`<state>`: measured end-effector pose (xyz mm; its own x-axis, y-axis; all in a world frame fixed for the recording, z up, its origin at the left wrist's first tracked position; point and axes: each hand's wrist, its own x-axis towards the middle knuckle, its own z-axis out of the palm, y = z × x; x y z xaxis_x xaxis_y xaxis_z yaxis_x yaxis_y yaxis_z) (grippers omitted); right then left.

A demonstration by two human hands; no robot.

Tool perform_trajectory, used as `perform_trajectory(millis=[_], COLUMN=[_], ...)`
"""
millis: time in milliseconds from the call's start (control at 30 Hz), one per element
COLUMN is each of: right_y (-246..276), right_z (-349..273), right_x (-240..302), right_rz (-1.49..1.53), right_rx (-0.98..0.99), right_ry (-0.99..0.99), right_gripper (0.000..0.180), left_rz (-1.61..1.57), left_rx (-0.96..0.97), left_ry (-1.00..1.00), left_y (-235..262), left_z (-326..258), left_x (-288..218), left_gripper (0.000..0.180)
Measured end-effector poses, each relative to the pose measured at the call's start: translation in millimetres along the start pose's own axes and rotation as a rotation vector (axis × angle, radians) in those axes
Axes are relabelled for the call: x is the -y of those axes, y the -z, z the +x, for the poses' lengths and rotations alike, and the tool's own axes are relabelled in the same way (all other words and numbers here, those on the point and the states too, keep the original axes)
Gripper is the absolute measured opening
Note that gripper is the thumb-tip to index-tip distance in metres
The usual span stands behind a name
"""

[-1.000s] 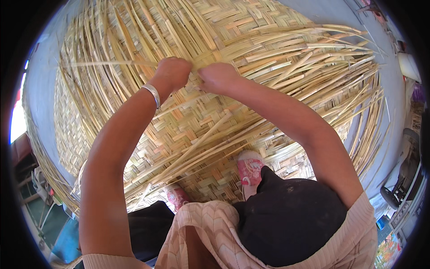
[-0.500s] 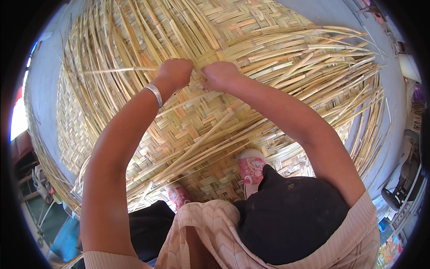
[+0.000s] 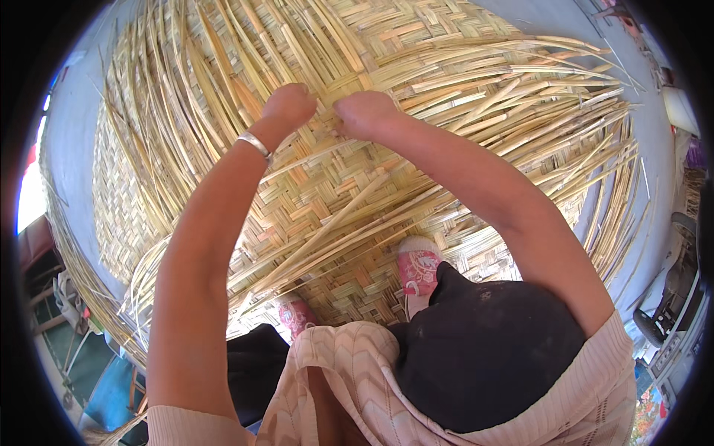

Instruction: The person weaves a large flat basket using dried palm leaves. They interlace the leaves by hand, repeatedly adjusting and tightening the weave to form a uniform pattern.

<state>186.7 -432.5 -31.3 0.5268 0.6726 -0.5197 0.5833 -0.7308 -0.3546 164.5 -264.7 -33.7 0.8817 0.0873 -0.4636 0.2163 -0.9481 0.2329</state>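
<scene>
A woven reed mat (image 3: 320, 201) spreads under me, its herringbone weave finished in the middle and along the far side. My left hand (image 3: 290, 105), with a silver bangle (image 3: 255, 144) on its wrist, is closed over the weave's edge. Its curled fingers hide whatever is in them. Just to its right, separated by a small gap, my right hand (image 3: 366, 115) is closed with knuckles up, low over the strips. What it grips is hidden too. Long split reed strips (image 3: 178, 97) fan out beyond my left hand, and more strips (image 3: 506, 97) run off to the right.
A loose reed stalk (image 3: 335, 219) lies slantwise across the mat in front of my pink patterned shoes (image 3: 418, 271). Long strip ends curve up at the mat's right edge. Grey floor (image 3: 71, 156) borders the mat; a wheeled vehicle (image 3: 666, 290) stands at far right.
Both hands have shifted slightly away from me. The pale strip that stretched leftward from my left hand no longer shows there. My left forearm has swung a little to the right.
</scene>
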Motion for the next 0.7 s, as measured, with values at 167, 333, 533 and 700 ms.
perform_trajectory(millis=[167,333,533,700], right_y=[-1,-2,-5,-9], right_z=[1,-1,2,2], right_x=[0,-1,-2,-3], right_rz=[0.017,0.025,0.024,0.028], right_rx=[-0.029,-0.029,-0.029,-0.08], right_ry=[0.009,0.0,-0.011,0.013], right_gripper=[0.036,0.033,0.035,0.04], left_rz=[0.344,0.34,0.16,0.404], left_rx=[0.057,0.02,-0.096,-0.206], left_ry=[-0.198,-0.116,0.012,0.019], left_y=[12,11,3,72], left_z=[-14,-15,-11,14], left_x=[-3,-20,-18,-2], left_gripper=[0.018,0.018,0.022,0.021])
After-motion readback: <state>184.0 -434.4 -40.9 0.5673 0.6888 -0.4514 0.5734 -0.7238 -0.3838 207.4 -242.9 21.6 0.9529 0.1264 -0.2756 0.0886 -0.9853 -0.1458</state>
